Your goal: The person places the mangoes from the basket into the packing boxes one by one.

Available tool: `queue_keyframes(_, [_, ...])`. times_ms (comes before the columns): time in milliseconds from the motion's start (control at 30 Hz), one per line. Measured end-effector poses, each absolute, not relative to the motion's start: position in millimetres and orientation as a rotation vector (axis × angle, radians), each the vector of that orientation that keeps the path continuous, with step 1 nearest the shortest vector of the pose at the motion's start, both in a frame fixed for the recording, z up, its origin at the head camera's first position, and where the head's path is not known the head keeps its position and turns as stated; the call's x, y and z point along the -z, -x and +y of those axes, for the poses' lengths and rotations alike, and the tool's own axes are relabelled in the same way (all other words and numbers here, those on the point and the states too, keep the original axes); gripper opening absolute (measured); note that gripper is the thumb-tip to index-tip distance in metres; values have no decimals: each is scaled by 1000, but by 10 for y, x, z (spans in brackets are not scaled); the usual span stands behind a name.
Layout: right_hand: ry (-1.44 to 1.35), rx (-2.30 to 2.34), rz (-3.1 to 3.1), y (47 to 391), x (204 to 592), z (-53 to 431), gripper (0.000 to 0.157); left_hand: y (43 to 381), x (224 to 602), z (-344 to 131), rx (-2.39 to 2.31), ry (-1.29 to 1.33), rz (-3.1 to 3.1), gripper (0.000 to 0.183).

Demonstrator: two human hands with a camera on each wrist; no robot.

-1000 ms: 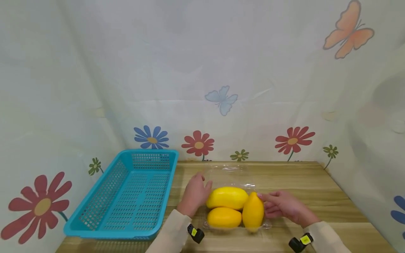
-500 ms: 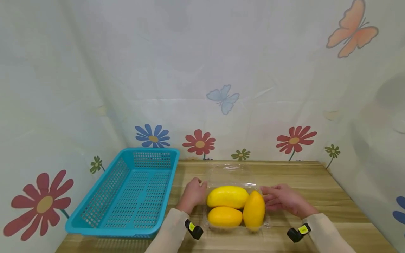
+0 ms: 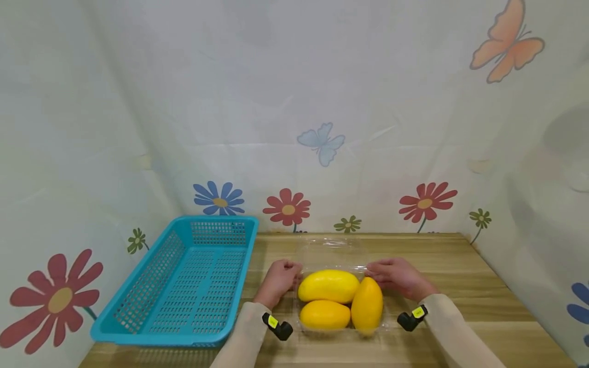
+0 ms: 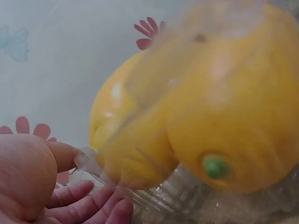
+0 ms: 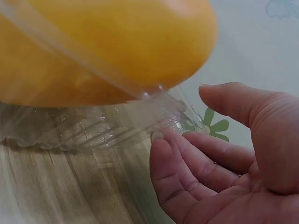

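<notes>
A clear plastic clamshell box (image 3: 385, 321) lies with its lid (image 3: 331, 250) folded back on the far side. Inside are three yellow mangoes: a long one (image 3: 329, 286) at the back, a shorter one (image 3: 324, 315) in front, and one (image 3: 366, 306) standing lengthwise on the right. My left hand (image 3: 278, 281) is at the box's back left corner, its thumb touching the rim and its fingers loose beside the wall. At the back right corner, my right hand (image 3: 400, 277) has fingertips against the box wall, with the thumb (image 5: 229, 98) held apart. Neither hand touches a mango.
A blue perforated plastic basket (image 3: 250, 255) stands on the left of the wooden table (image 3: 442, 260), with nothing seen in it. A pale sheet (image 3: 257, 102) printed with flowers and butterflies hangs behind and at both sides.
My right hand has left the right-hand mango and moved back and leftward to the box's far right corner. My left hand has shifted slightly left and stays by the far left corner.
</notes>
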State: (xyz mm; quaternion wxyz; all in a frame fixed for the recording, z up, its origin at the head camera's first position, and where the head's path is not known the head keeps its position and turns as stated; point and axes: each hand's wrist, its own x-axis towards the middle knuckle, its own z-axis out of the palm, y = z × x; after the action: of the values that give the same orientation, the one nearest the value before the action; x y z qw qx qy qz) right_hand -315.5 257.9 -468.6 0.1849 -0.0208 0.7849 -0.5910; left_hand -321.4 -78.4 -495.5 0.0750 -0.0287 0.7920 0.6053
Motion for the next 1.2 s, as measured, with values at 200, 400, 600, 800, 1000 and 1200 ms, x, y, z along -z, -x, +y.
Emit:
queue_keyframes(200, [89, 1673, 2225, 3213, 4762, 2541, 54, 3266, 4993, -805, -1863, 16, 2358, 22])
queue_keyframes(400, [92, 1722, 2228, 3244, 4813, 2548, 53, 3316, 5032, -820, -1931, -88, 2332, 17])
queue_keyframes(600, [109, 1791, 2185, 3251, 4851, 2550, 47, 3356, 5064, -830, -1932, -121, 2387, 15])
queue_keyframes(800, [145, 1814, 2200, 3267, 4872, 2560, 45, 3369, 5052, -828, -1965, -136, 2418, 16])
queue_keyframes(1000, [209, 1804, 2237, 3281, 4882, 2589, 33, 3345, 5015, -824, -1981, -141, 2409, 19])
queue_keyframes(1200, [240, 1805, 2256, 3275, 4861, 2596, 31, 3341, 4994, -821, -1986, -182, 2427, 21])
